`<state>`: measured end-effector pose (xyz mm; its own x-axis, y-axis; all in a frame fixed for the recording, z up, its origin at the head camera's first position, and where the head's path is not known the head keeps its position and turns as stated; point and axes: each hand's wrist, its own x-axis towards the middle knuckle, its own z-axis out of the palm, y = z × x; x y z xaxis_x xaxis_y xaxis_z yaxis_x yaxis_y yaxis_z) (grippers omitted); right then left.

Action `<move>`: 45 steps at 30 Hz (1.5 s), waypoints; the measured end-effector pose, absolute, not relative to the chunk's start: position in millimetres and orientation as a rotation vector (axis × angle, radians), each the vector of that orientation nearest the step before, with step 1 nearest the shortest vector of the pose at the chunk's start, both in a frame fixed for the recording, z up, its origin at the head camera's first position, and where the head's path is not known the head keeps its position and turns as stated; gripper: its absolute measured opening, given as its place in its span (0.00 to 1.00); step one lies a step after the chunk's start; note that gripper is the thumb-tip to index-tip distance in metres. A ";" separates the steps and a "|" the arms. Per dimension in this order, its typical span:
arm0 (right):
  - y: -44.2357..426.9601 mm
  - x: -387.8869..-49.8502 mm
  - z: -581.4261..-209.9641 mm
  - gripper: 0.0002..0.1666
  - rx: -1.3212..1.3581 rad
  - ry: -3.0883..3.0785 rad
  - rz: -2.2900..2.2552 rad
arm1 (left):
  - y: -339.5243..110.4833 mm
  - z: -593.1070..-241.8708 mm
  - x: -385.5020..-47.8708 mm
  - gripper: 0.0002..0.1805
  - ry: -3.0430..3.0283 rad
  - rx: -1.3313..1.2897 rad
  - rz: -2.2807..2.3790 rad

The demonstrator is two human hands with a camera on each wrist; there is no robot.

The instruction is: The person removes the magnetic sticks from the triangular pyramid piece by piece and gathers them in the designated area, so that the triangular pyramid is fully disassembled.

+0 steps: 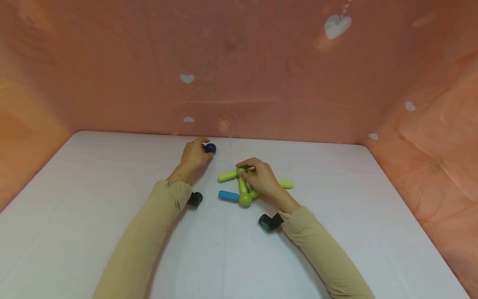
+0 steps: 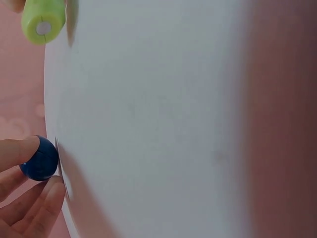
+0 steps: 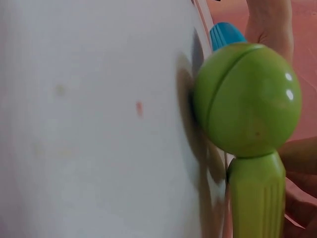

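Note:
Near the far edge of the table, my left hand [image 1: 194,156] pinches a dark blue ball [image 1: 210,148] between thumb and fingers; the left wrist view shows the same blue ball [image 2: 41,161]. My right hand [image 1: 263,177] grips a toy build of yellow-green rods and green balls at its far green ball [image 1: 241,170]. The near green ball [image 1: 245,200] carries a blue rod [image 1: 228,196] pointing left. A yellow-green rod [image 1: 227,176] sticks out left from the far ball. Part of the build is hidden behind my right hand. Large in the right wrist view is a green ball [image 3: 247,99].
The white table [image 1: 224,257] ends at an orange-pink cloth [image 1: 239,62] with pale hearts, which hangs behind and at the sides. Dark wrist cameras sit under both forearms, one by the left sleeve [image 1: 145,236], the other by the right sleeve [image 1: 325,249].

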<state>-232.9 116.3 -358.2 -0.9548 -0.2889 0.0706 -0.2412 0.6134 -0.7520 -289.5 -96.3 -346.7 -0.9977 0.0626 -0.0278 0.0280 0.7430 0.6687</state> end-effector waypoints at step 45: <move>115.9 -237.8 -362.4 0.14 -0.470 2.793 -1.284 | -103.1 -346.8 -290.2 0.27 2.900 0.042 1.091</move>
